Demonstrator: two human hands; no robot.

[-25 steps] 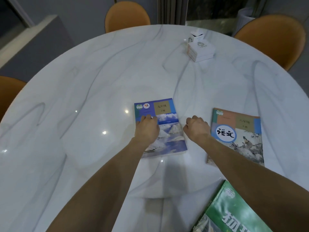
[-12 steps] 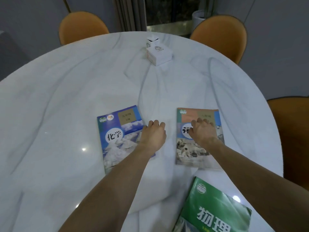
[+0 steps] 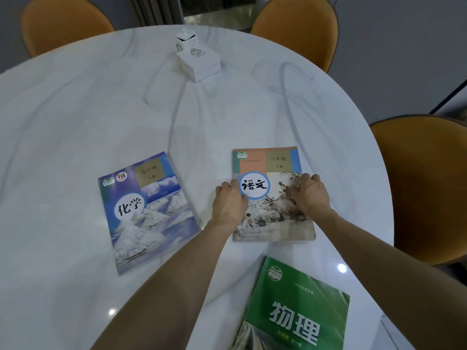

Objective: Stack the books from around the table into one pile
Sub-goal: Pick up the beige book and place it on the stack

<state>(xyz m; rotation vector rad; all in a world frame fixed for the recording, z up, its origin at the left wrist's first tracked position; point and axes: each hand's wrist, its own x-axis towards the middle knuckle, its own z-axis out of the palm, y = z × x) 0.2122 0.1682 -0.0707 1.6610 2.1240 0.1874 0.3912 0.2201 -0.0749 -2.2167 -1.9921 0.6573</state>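
Note:
Three books lie flat and apart on the white marble table [image 3: 75,122]. A blue book [image 3: 146,210] with snowy peaks is at the left. In the middle is a book with an orange top and an ink landscape [image 3: 271,195]. A green book [image 3: 295,309] sits at the near right, partly cut off by the frame. My left hand [image 3: 228,202] curls around the landscape book's left edge, thumb on the cover. My right hand [image 3: 312,195] grips its right edge with fingers spread over the cover. The book rests on the table.
A white box [image 3: 198,63] with a smaller open box [image 3: 185,40] behind it stands at the table's far side. Orange chairs [image 3: 424,188] ring the table at the right, far right and far left. The table's curved edge runs close on the right.
My left hand has left the blue book and moved right to the landscape book's left edge. My right hand has shifted to that book's right edge. The camera has turned right.

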